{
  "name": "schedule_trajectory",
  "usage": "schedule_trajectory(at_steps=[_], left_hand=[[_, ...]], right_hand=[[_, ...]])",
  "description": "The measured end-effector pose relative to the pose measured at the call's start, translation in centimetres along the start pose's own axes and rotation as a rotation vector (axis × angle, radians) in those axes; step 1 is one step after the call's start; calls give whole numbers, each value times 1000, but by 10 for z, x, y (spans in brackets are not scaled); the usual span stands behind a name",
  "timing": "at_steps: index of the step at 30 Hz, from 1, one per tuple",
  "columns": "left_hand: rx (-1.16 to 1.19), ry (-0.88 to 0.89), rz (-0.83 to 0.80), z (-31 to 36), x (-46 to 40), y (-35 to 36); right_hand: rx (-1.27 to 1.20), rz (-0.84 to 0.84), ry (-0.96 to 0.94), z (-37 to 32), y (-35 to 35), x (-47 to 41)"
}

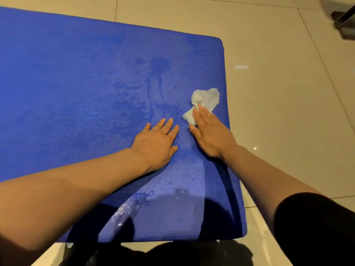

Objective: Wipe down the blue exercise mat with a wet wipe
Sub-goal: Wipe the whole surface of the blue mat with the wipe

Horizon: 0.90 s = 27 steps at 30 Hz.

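— Where do we have the wet wipe (206,101)?

— Crumpled on the blue exercise mat (76,83), near its right edge. Our right hand (210,134) presses it flat, fingers (200,114) straight on its near part.

— And our left hand (156,142)?

— Just beside the right, palm down on the mat, fingers spread and holding nothing.

— Is the mat wet?

— Dark damp streaks (157,73) lie beyond our hands, and droplets (146,194) shine nearer us. The mat lies on a pale tiled floor (278,73).
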<state>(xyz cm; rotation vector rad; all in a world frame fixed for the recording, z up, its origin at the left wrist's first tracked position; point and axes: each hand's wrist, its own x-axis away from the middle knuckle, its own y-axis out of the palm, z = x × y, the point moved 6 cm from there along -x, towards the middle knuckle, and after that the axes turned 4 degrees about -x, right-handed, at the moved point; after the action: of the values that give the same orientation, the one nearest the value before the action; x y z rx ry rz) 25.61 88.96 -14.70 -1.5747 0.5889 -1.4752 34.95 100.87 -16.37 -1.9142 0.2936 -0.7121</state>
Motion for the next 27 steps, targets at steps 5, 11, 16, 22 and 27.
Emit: schedule_trajectory(at_steps=[5, 11, 16, 22, 27], left_hand=[[-11, -7, 17, 3, 7, 5], [-34, -11, 43, 8, 14, 10], [-39, -2, 35, 10, 19, 11], [-52, -24, 46, 12, 23, 17], [-72, -26, 51, 12, 23, 19]], right_hand=[[33, 60, 221, 15, -2, 8], [21, 33, 84, -33, 21, 19], [111, 27, 62, 2, 15, 40], [-18, 43, 214, -16, 26, 45], [-75, 19, 9, -30, 34, 61]])
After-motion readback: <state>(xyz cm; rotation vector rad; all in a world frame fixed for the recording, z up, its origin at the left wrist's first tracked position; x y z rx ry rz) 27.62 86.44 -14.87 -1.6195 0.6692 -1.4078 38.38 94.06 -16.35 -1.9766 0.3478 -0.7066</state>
